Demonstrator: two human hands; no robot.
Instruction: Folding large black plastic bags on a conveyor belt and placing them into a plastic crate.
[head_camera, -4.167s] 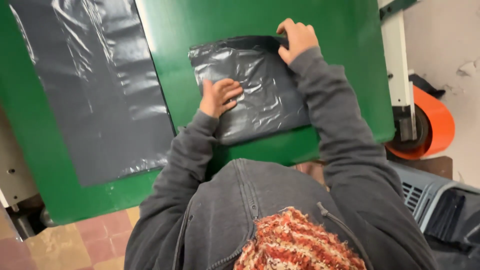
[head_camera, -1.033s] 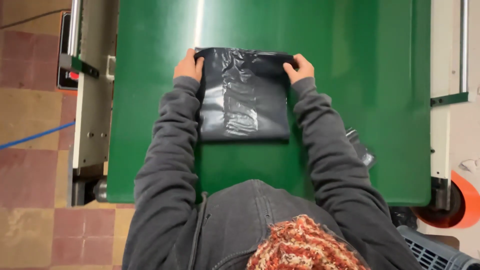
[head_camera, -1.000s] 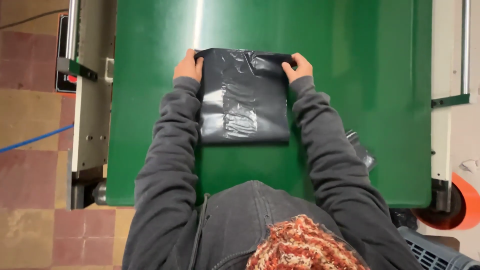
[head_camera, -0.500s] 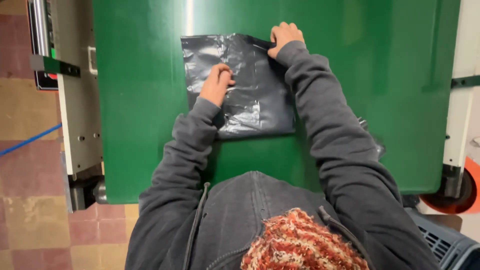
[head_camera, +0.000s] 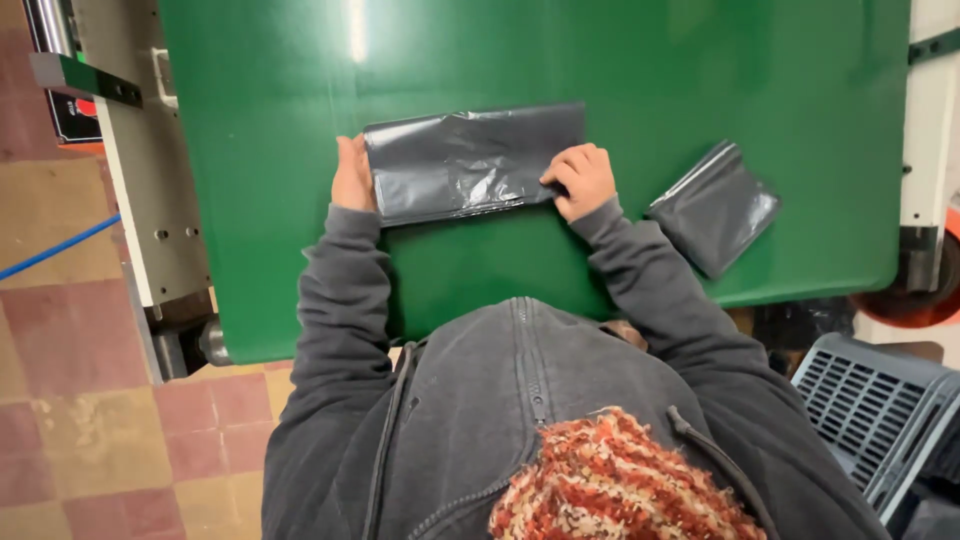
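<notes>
Green table (head_camera: 700, 80) fills upper frame. Grey bag (head_camera: 470, 162), centre, long axis L-R, between hands. Left hand (head_camera: 352, 175) flat at its left end; right hand (head_camera: 583, 178) fingers curled, prob. pressing lower-right edge. Folded bag (head_camera: 715, 205) right.

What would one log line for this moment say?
left hand: on folded grey bag | right hand: pressing bag | second folded bag: apart, on green table

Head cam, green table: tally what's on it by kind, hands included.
Dark grey plastic bags: 2, one folded strip between the hands, one smaller folded packet to its right
Hands: 2, left hand at the strip's left end, right hand on its right lower edge
Total: 4
</notes>
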